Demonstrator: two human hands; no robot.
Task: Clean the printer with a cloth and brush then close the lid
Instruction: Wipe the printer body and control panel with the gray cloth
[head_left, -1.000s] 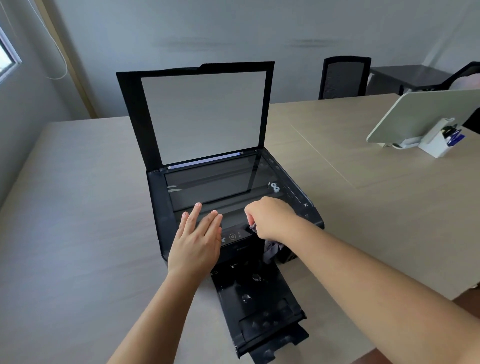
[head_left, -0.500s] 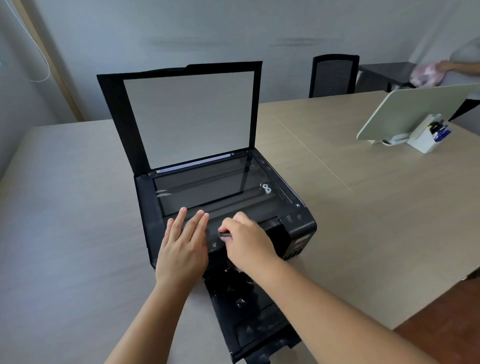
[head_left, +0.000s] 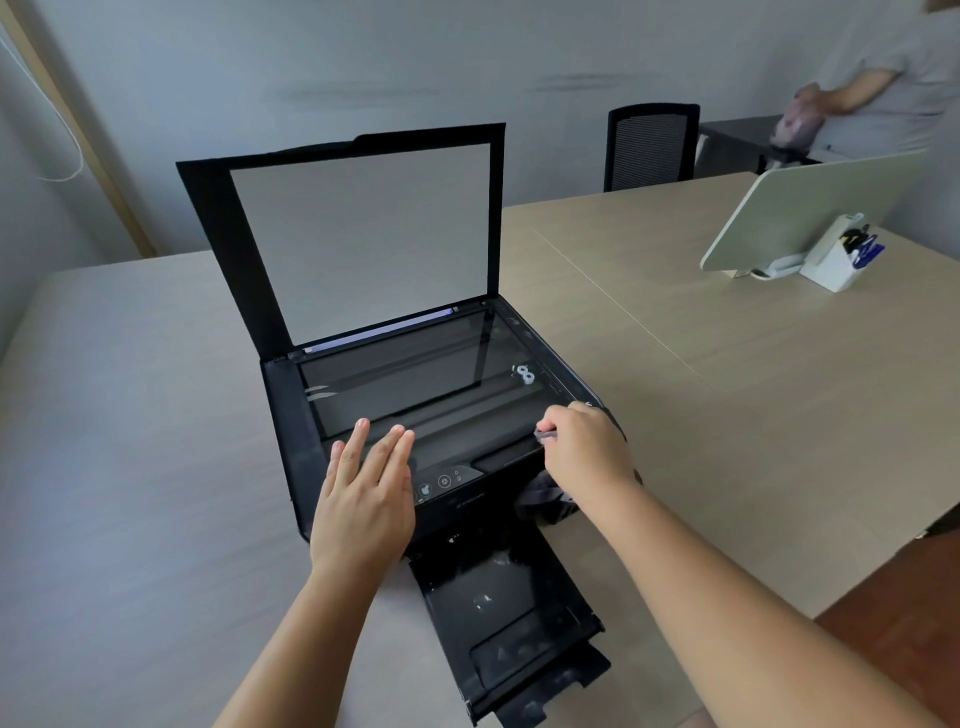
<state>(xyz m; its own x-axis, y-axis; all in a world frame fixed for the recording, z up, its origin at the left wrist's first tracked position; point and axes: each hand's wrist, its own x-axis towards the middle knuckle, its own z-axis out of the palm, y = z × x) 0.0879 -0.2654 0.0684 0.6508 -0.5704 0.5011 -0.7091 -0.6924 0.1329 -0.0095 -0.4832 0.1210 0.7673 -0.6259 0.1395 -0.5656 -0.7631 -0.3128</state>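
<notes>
A black printer (head_left: 291, 436) stands on the beige table, its scanner lid (head_left: 363, 234) raised upright and the scanner glass (head_left: 415, 379) exposed. The output tray (head_left: 509, 623) is pulled out toward me. My left hand (head_left: 363, 499) rests flat with straight fingers on the printer's front left edge. At the front right corner my right hand (head_left: 587, 457) grips a dark grey cloth (head_left: 540, 496), which hangs below the fist against the printer's front. No brush is visible.
A white tilted board (head_left: 810, 208) and a white pen holder (head_left: 836, 260) stand at the table's far right. A black chair (head_left: 649, 145) sits behind the table. Another person (head_left: 883, 78) stands at a dark desk in the back right corner.
My right hand with the cloth slid left along the printer's front edge, then back right to the front right corner. The left hand stayed put.
</notes>
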